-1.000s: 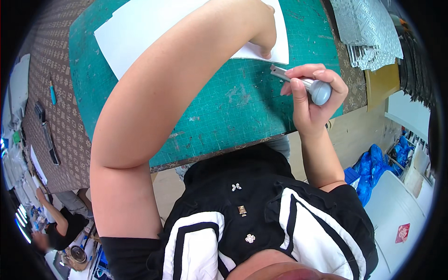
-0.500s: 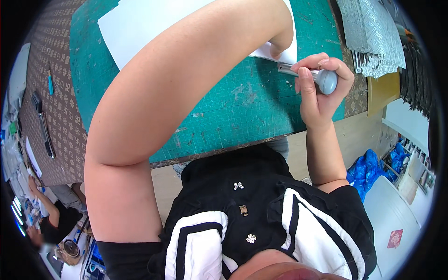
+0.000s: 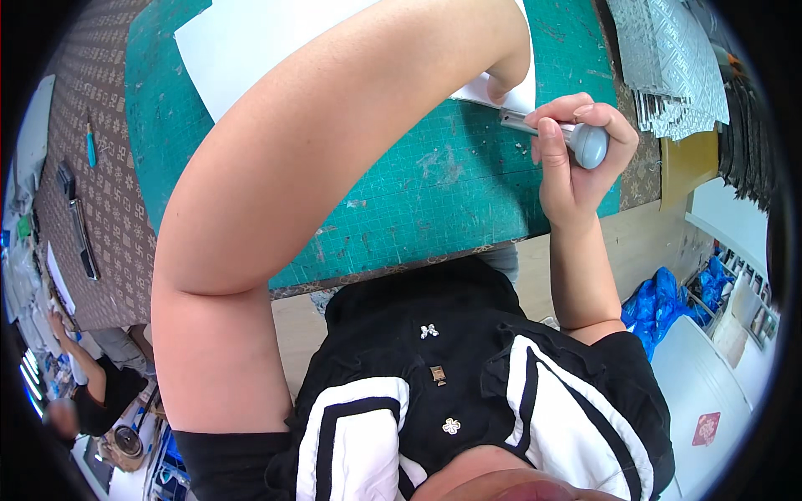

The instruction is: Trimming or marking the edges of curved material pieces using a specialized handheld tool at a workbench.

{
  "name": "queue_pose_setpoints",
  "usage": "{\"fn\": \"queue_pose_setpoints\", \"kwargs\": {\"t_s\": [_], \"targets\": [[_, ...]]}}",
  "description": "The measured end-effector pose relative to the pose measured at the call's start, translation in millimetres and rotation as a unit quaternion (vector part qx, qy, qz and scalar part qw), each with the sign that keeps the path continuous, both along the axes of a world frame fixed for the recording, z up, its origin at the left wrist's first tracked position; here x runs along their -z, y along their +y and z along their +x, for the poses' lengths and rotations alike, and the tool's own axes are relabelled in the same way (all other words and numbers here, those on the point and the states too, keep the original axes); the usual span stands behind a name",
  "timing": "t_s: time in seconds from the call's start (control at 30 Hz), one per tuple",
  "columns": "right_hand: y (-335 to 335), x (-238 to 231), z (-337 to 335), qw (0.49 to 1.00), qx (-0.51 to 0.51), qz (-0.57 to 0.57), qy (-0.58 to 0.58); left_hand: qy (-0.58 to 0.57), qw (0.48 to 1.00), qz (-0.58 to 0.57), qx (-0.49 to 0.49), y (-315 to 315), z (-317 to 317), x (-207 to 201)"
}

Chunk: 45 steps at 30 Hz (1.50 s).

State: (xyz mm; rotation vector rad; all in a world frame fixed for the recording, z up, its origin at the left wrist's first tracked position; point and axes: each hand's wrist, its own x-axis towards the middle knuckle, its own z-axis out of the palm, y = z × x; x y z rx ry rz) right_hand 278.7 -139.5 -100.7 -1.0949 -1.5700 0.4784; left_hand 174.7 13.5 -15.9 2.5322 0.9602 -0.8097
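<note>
My right hand (image 3: 581, 142) is closed around a hand tool with a slotted silver metal shaft and a rounded grey-blue knob (image 3: 591, 147). The tool is tilted, its metal end at the near right edge of a white sheet (image 3: 242, 54); whether it touches the sheet I cannot tell. My left arm crosses over the sheet from the left. My left hand (image 3: 510, 63) is bent down at the sheet's right part, with one digit against it beside the tool's end; its other fingers are hidden. Under the sheet lies a green cutting mat (image 3: 401, 200).
Left on the patterned table cover lie a blue-handled tool (image 3: 90, 149) and a black utility knife (image 3: 82, 238). Silvery textured sheets (image 3: 668, 67) are stacked at the right. Blue plastic (image 3: 660, 301) lies below right. Another person (image 3: 109, 388) is at the far left.
Both hands and the tool have shifted very slightly to the right in the picture, with the grips unchanged. The other person's arm at the far left has moved a little.
</note>
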Motion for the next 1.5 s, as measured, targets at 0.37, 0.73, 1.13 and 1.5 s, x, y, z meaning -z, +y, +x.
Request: {"fn": "queue_pose_setpoints", "kwargs": {"t_s": [0.37, 0.73, 1.13, 1.5], "targets": [[4.9, -3.7, -2.0, 0.999, 0.018, -0.021, -0.041, 0.005, 1.0, 0.0, -0.003, -1.4, 0.4, 0.2], [5.7, -3.7, -4.6, 0.997, 0.033, -0.038, -0.055, 0.018, 1.0, -0.012, 0.013, -1.5, 0.5, -6.2], [2.2, 4.0, -3.9, 0.999, 0.017, -0.007, -0.044, 0.06, 0.997, 0.032, -0.035, -18.1, 18.6, -2.3], [-7.9, -49.5, 29.2, 0.988, -0.031, -0.142, -0.047, 0.006, 0.998, 0.015, 0.055, -1.0, 3.4, 0.9]]}}
